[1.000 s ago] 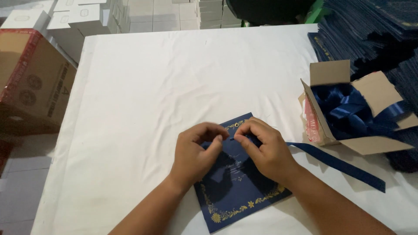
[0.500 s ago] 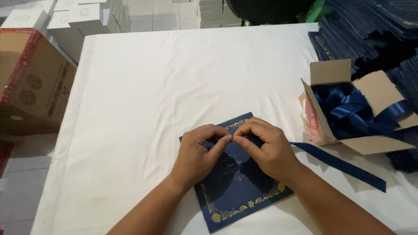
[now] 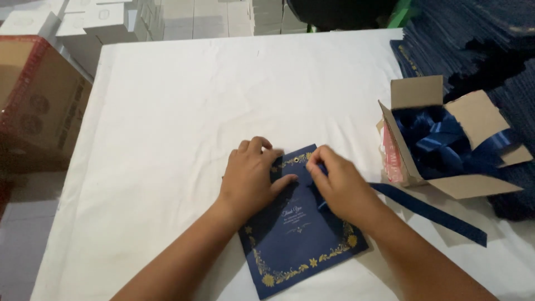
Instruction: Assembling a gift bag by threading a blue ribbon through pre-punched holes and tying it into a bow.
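While the dark blue card (image 3: 304,231) with its gold flowered border lies flat on the white tablecloth (image 3: 184,111), near the table's front edge and tilted a little, I press my left hand (image 3: 251,178) palm down on its upper left corner, fingers spread and gripping nothing. With my right hand (image 3: 340,184) I pinch the end of a blue ribbon (image 3: 429,212) against the card's top edge, fingertips closed narrowly on it. From there the ribbon trails off to the right across the cloth. Just beyond it stands an open cardboard box (image 3: 418,95) stuffed with more blue ribbon. Stacks of dark blue cards (image 3: 473,33) fill the far right corner, and a brown carton (image 3: 39,106) sits off the table's left side.
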